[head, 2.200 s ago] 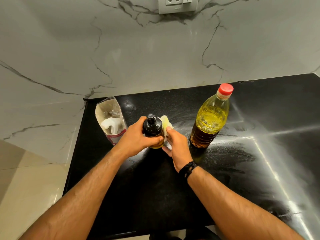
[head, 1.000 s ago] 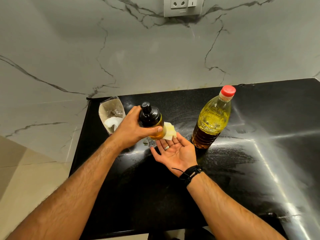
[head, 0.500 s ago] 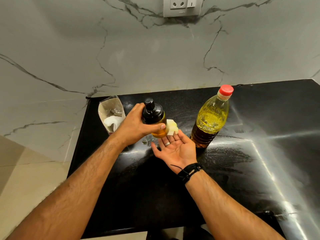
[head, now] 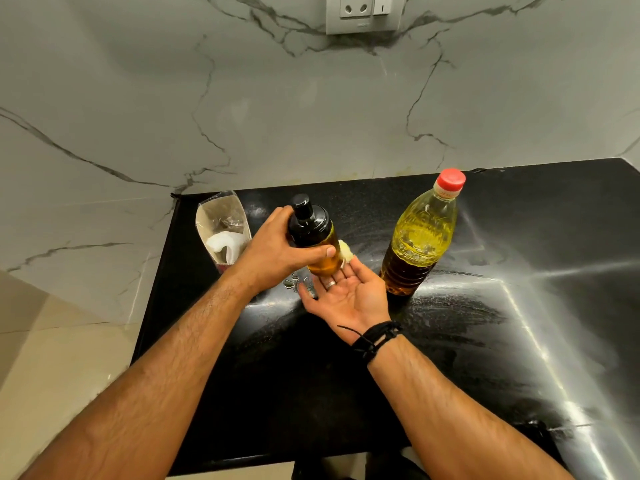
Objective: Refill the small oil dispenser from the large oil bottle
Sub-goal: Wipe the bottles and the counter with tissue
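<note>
My left hand (head: 277, 252) grips the small oil dispenser (head: 323, 254), an amber bottle with a black pump top, and holds it lifted and tilted above the black counter (head: 346, 393). Under its base lies my right hand (head: 343, 292), palm up with fingers straight, and a small oily tissue (head: 346, 252) rests on the fingertips against the bottle. The large oil bottle (head: 420, 237) with a red cap stands upright just right of my right hand.
An open packet with white tissue (head: 223, 233) stands at the counter's back left corner. A few oil drops (head: 292, 282) lie on the counter below the dispenser. A marble wall with a socket (head: 363, 12) rises behind. The counter's left edge drops to a tiled floor.
The dispenser has been lifted off the counter by my left hand. My right hand turned palm up and moved beneath its base with the tissue.
</note>
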